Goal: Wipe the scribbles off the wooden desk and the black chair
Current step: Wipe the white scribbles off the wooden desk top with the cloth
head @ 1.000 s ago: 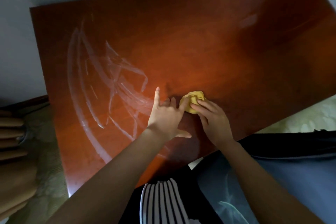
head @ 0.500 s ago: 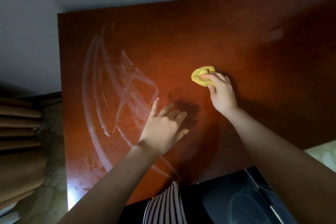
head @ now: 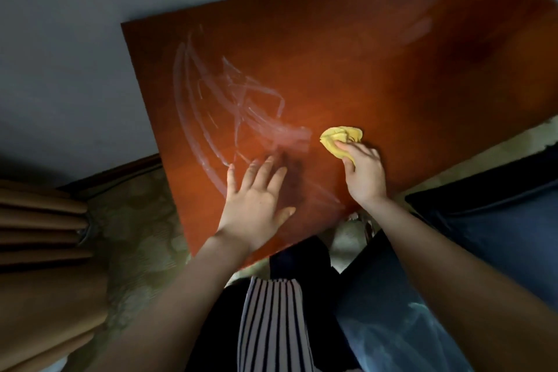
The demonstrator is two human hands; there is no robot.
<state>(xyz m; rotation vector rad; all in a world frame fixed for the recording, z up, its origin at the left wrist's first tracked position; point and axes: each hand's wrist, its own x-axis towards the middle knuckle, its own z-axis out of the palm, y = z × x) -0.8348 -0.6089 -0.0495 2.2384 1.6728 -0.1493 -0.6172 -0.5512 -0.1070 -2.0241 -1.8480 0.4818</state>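
- My right hand (head: 363, 174) pinches the crumpled yellow cloth (head: 341, 137) down on the desk (head: 392, 69), fingers curled over it.
- The white scribbles (head: 241, 118) lie left of the cloth, and their nearest smear is just beside it. The long arcs run far to near.
- My left hand (head: 256, 199) lies flat with fingers spread on the near strokes, holding nothing.
- I judge the next stroke should go leftward, and my left hand sits in its path.
- The black chair (head: 483, 235), near right, is not yet wiped.
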